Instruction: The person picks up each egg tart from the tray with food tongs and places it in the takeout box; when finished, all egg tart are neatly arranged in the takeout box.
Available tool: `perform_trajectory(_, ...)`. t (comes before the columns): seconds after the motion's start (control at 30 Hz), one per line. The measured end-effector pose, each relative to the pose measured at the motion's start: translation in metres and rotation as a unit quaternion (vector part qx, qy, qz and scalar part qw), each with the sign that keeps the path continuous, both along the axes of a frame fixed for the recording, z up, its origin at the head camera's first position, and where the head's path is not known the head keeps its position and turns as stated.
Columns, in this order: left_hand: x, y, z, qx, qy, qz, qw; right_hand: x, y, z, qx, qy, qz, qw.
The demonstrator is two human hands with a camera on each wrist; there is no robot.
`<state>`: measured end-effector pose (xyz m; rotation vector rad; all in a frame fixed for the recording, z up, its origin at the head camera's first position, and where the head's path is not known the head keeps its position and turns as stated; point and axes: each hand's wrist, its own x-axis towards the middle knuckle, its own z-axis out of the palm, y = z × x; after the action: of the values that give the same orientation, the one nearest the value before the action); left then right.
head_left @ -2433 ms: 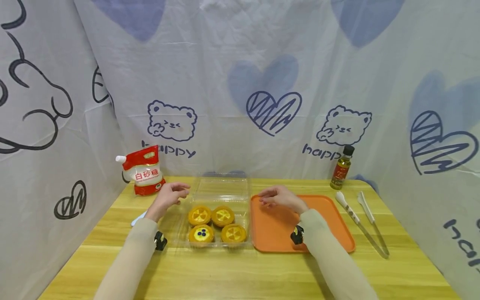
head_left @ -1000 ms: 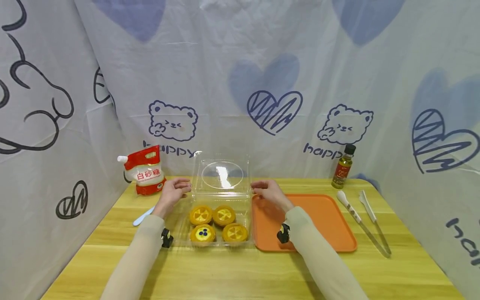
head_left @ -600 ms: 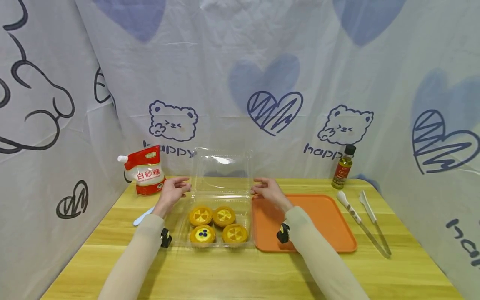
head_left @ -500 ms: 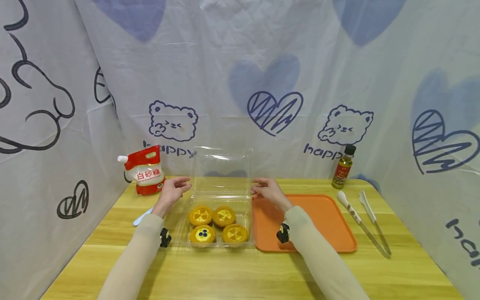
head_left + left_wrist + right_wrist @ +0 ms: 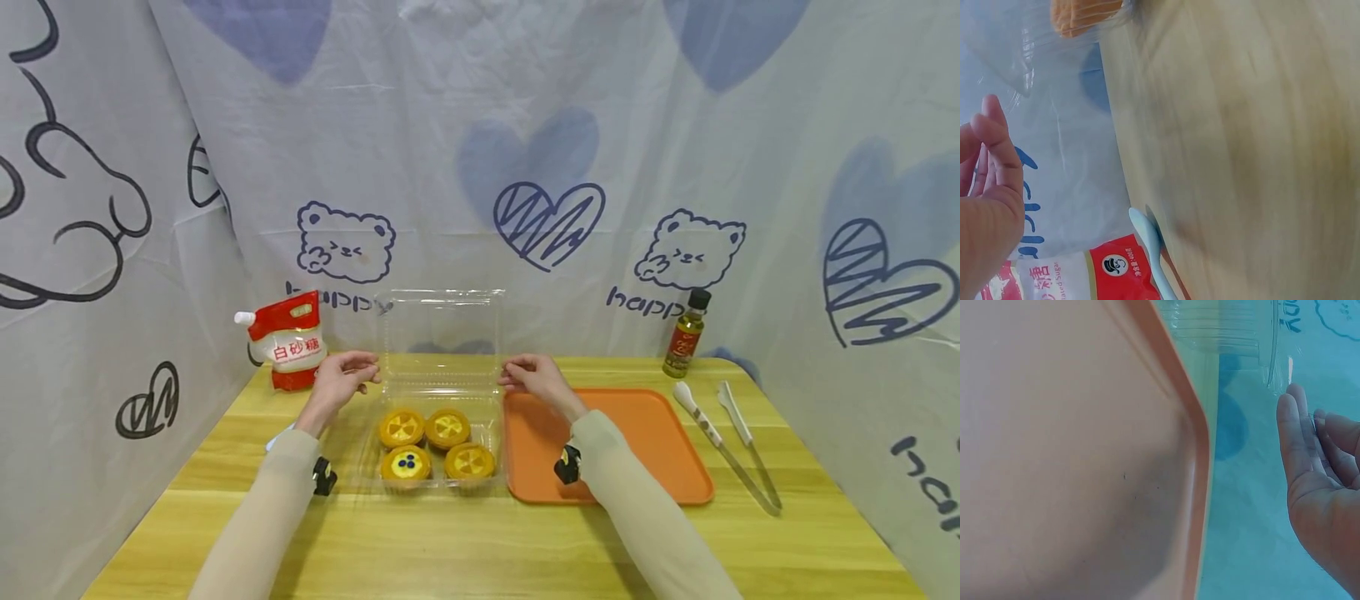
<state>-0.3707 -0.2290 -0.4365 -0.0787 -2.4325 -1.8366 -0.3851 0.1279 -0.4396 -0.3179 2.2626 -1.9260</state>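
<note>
A clear plastic clamshell box (image 5: 363, 482) sits on the table with its transparent lid (image 5: 442, 333) standing up at the back. Inside it are several tarts, one of them a blueberry-topped tart (image 5: 406, 464). My left hand (image 5: 343, 382) hovers at the lid's left edge, fingers extended and relaxed; the left wrist view shows a gap between its fingertips and the plastic. At the lid's lower right edge is my right hand (image 5: 542, 381), fingers fairly straight. Its fingertips lie close to the plastic in the right wrist view; contact is unclear. Neither hand visibly grips anything.
An orange tray (image 5: 615, 450) lies right of the box, partly under my right arm. Farther right are tongs (image 5: 727, 454) and an oil bottle (image 5: 685, 337). A white-sugar bag (image 5: 295, 343) and a light-blue spoon (image 5: 1155, 253) are on the left. A printed curtain closes the back.
The lid's top edge has risen and the lid now stands more upright. Both hands first came in toward its sides; lately my left hand has drawn slightly left, away from it.
</note>
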Motion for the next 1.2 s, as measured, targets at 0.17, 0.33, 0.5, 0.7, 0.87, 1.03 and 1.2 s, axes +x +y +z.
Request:
perform_trajectory(0.17, 0.003, -0.003, 0.002, 0.020, -0.011, -0.018, 0.9996, 0.000, 0.001, 0.000, -0.003, 0.007, 0.010, 0.9999)
perform_trajectory(0.33, 0.004, -0.004, 0.002, 0.067, -0.017, -0.030, 0.9972, 0.000, 0.001, 0.002, 0.004, 0.008, 0.011, 0.9999)
perform_trajectory(0.5, 0.004, -0.006, 0.001, 0.093, -0.006, -0.034, 0.9951, 0.000, 0.001, 0.002, -0.003, 0.006, 0.016, 0.9998)
perform_trajectory(0.7, 0.005, -0.005, 0.001, 0.119, -0.015, -0.040, 0.9920, -0.001, 0.002, 0.000, -0.019, -0.010, 0.019, 0.9996)
perform_trajectory(0.87, 0.007, -0.005, 0.002, 0.112, -0.018, -0.040, 0.9927, 0.001, 0.002, 0.002, -0.019, -0.028, 0.004, 0.9994)
perform_trajectory(1.03, 0.006, -0.008, 0.004, 0.120, -0.041, -0.048, 0.9908, 0.003, 0.004, 0.003, -0.030, -0.039, 0.019, 0.9986)
perform_trajectory(1.2, 0.006, -0.011, 0.003, 0.124, -0.052, -0.067, 0.9887, 0.004, 0.004, 0.003, -0.042, -0.043, 0.034, 0.9976)
